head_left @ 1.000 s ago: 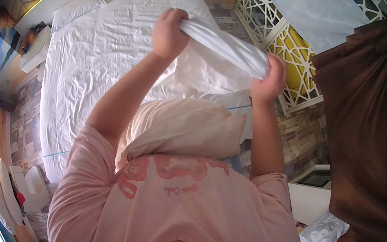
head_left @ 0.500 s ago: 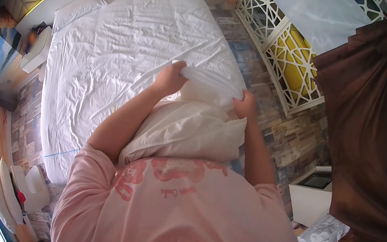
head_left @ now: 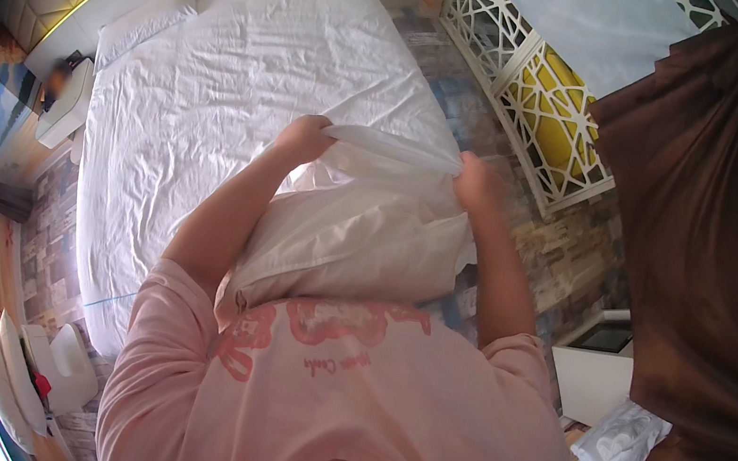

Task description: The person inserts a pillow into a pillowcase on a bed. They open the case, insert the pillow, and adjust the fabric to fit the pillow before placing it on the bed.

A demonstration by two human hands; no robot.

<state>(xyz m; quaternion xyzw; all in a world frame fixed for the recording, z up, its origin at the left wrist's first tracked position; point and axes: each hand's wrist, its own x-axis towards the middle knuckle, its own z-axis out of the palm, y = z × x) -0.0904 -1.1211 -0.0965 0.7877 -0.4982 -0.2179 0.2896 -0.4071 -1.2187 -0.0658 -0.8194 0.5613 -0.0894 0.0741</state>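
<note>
A white pillow [head_left: 352, 247] rests against my chest, over the near right part of the bed [head_left: 203, 129] with its wrinkled white sheet. At its far end, the thin white pillowcase [head_left: 391, 145] is stretched between my hands, its edge pulled taut. My left hand [head_left: 305, 137] is closed on the left end of that edge. The right end is gripped by my right hand [head_left: 478, 188], slightly blurred. Folds of the cloth hide how far the pillow reaches inside the case.
Another pillow [head_left: 145, 21] lies at the bed's far left corner. A white nightstand [head_left: 66, 109] stands left of the bed. To the right are a white lattice screen [head_left: 548, 114], a brown curtain [head_left: 692, 241] and a white cabinet [head_left: 592, 369] with crumpled white cloth [head_left: 617, 454] nearby.
My hands have spread apart, the left moving leftward and the right rising slightly. The pillowcase edge between them is now wider and straighter, and the pillow lies a little flatter.
</note>
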